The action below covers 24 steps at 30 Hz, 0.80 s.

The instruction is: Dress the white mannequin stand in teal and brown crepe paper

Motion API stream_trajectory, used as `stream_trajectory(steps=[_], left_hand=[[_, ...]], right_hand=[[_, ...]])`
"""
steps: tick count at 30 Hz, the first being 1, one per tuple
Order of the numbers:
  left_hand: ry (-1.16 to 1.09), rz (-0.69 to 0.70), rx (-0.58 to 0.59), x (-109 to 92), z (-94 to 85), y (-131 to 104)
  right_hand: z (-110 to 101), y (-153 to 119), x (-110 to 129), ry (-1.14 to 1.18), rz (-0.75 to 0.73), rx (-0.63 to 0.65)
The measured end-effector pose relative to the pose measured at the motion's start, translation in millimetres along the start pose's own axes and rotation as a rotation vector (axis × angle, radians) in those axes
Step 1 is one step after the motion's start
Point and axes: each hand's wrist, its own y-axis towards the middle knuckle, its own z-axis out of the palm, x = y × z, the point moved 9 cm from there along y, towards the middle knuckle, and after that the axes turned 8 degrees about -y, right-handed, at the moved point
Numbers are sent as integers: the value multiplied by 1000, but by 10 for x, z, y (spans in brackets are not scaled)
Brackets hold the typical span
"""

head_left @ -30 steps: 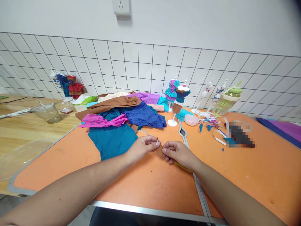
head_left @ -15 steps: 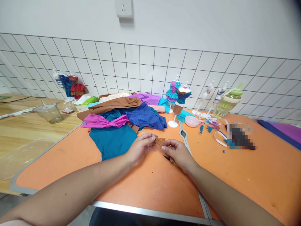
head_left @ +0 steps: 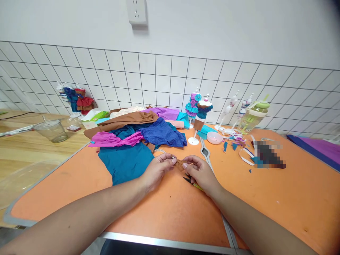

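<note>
Between my hands is a small pleated piece of brown crepe paper (head_left: 180,165). My left hand (head_left: 158,169) pinches its left end between thumb and fingers. The other end is pinched by my right hand (head_left: 199,172). Dark-bladed scissors (head_left: 187,180) with a yellowish handle lie on the orange table, partly hidden under my right hand. Just beyond, a small mannequin stand (head_left: 199,124) carries a brown and teal paper dress. A teal paper sheet (head_left: 126,161) spreads left of my left hand.
Crumpled colored paper (head_left: 162,132) is heaped at the back left. A pink bowl (head_left: 214,138), paper scraps (head_left: 234,146) and a green-lidded bottle (head_left: 255,115) stand or lie to the right. A clear cup (head_left: 51,131) is on the wooden table. Dressed mannequins (head_left: 77,99) stand far left.
The brown paper piece has been gathered narrower and turned between my fingers. More of the scissors shows beneath my right hand. The view has shifted slightly.
</note>
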Motion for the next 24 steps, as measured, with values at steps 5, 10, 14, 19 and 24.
stream_trajectory(steps=[5, 10, 14, 19, 24], left_hand=[[-21, -16, -14, 42, -8, -5], [-47, -9, -24, 14, -42, 17], [-37, 17, -26, -68, -90, 48], [-85, 18, -50, -112, -148, 68], [-92, 12, -84, -118, -168, 68]], right_hand=[[32, 45, -75, -60, 22, 1], [-120, 16, 94, -449, -110, 49], [-360, -39, 114, -974, -148, 86], [-266, -54, -113, -1170, -123, 258], [-146, -20, -137, -1077, -127, 258]])
